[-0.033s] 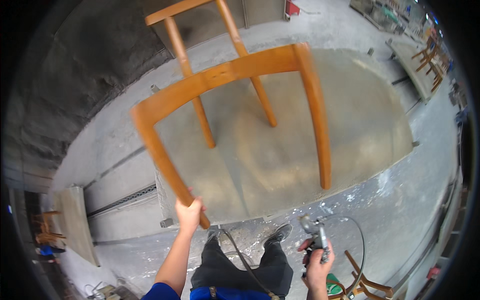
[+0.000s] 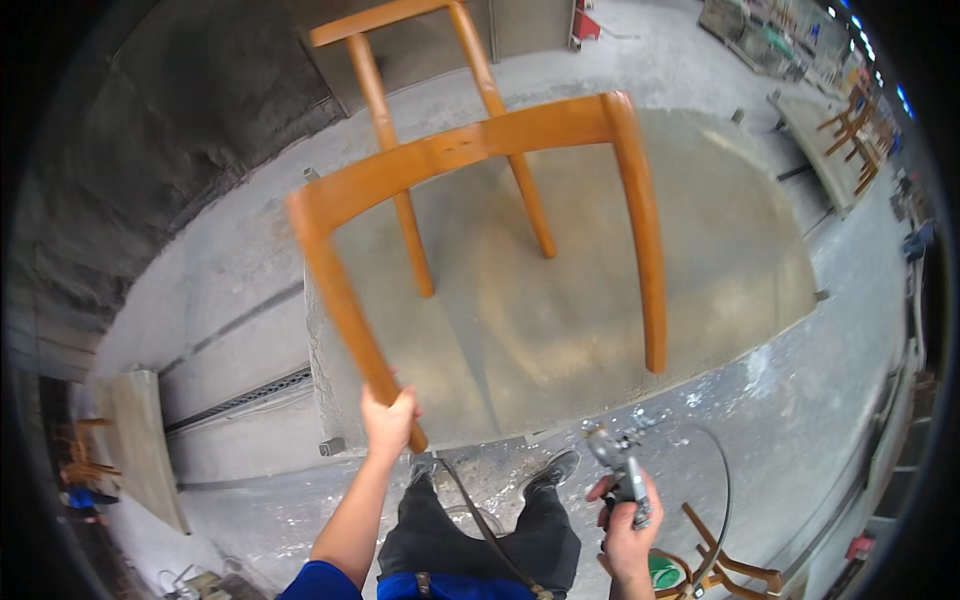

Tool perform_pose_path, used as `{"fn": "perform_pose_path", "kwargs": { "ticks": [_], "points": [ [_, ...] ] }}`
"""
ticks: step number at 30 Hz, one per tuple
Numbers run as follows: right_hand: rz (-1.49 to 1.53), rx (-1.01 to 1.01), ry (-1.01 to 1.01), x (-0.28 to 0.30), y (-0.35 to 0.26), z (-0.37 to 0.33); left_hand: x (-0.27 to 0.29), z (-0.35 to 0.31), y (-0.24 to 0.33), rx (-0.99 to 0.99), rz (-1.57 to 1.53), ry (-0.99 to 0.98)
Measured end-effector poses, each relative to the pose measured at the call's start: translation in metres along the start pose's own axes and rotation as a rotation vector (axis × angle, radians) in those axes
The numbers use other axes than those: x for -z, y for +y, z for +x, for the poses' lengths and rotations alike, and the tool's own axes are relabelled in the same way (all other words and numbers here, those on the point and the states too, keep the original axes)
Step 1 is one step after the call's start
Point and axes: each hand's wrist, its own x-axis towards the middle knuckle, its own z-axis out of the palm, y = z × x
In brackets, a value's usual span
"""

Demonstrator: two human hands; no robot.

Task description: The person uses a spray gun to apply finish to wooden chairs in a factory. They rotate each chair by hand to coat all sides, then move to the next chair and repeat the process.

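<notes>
My left hand [image 2: 390, 420] is closed around the lower end of one leg of an orange-brown wooden chair frame [image 2: 455, 150]. The frame is held up over a large grey-brown board, its curved rail towards the far side and its other leg pointing down at the right. Behind that rail, two slimmer wooden posts joined by a crossbar [image 2: 385, 20] stand out. Whether they belong to the same piece I cannot tell. At lower right, my right hand [image 2: 630, 525] grips a metal spray gun [image 2: 625, 470], its head towards the board. A thin hose [image 2: 728, 480] curves beside it.
The board [image 2: 720, 250] spreads in front of my feet. Below the spray gun are wooden frame pieces [image 2: 735, 570] and a green round thing [image 2: 663, 570]. Other boards with chair frames stand at left [image 2: 145, 440] and far right [image 2: 820, 150]. A dark wall [image 2: 190, 130] rises at far left.
The held frame has swung slightly to the right, its left corner most of all. My left hand has shifted a little right; my right hand and the spray gun a little left.
</notes>
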Motion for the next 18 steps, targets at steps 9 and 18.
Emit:
{"fn": "perform_pose_path", "kwargs": {
  "ticks": [9,18],
  "points": [
    [-0.873,0.702,-0.518,-0.284,-0.165,-0.020,-0.009,0.037,-0.034,0.098,-0.655,-0.346],
    [-1.259,0.672,-0.248,-0.389,-0.133,0.054,-0.009,0.028,-0.011,-0.260,0.045,-0.373]
  ]
}}
